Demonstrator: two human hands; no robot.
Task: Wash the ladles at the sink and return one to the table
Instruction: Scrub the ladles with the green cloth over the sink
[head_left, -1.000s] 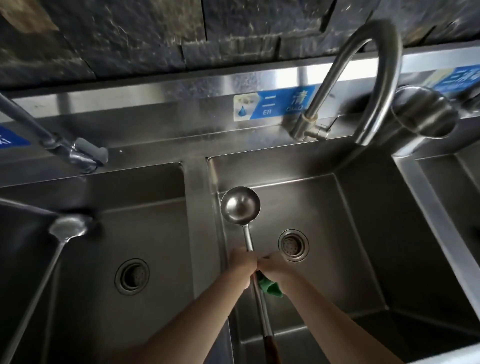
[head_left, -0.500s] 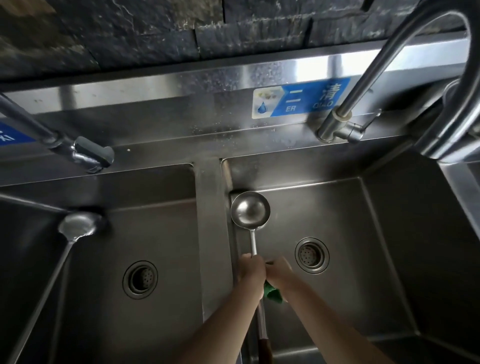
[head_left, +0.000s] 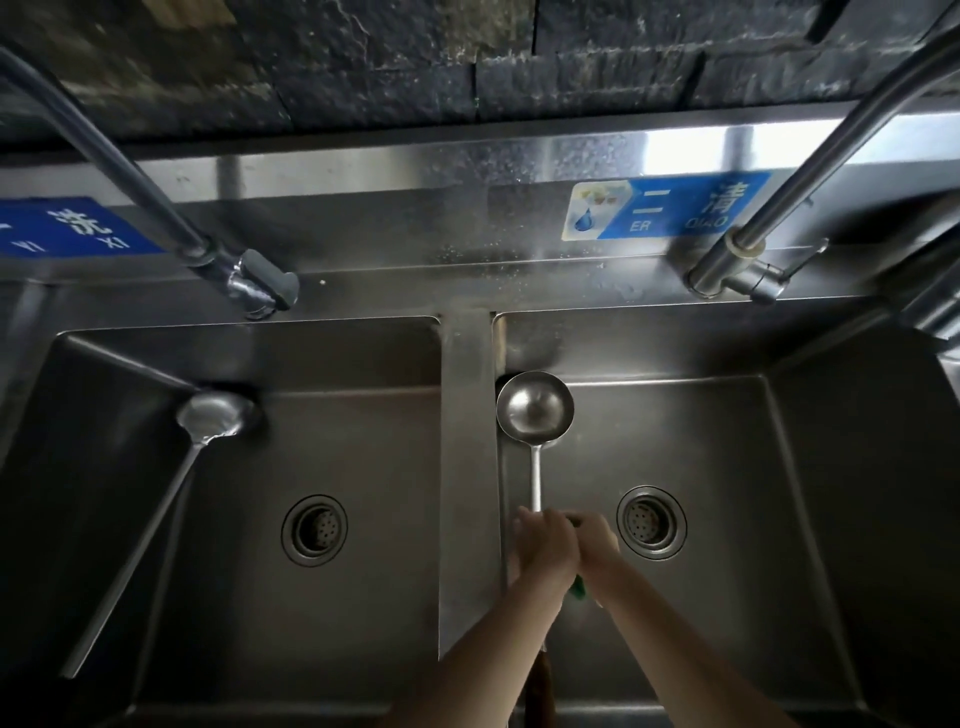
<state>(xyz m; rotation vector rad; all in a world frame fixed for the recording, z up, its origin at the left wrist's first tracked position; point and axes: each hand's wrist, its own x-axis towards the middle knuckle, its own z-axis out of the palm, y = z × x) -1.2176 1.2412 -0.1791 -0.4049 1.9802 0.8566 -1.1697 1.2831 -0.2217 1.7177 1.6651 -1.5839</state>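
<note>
Now my left hand (head_left: 545, 540) grips the ladle (head_left: 535, 415) shaft, bowl straight ahead; right hand (head_left: 597, 543) clenches the green scrubber (head_left: 578, 587) beside it.

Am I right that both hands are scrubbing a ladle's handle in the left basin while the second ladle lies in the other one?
Not quite: the head view shows both hands on the ladle in the right basin; the second ladle lies in the left one.

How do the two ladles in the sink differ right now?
The ladle in the right basin is gripped by both hands, left hand and right hand, with a green sponge against its handle. The ladle in the left basin lies untouched, handle slanting toward the near left. Bowl up on the right one; the left is unclear. Both are long-handled steel.
</note>
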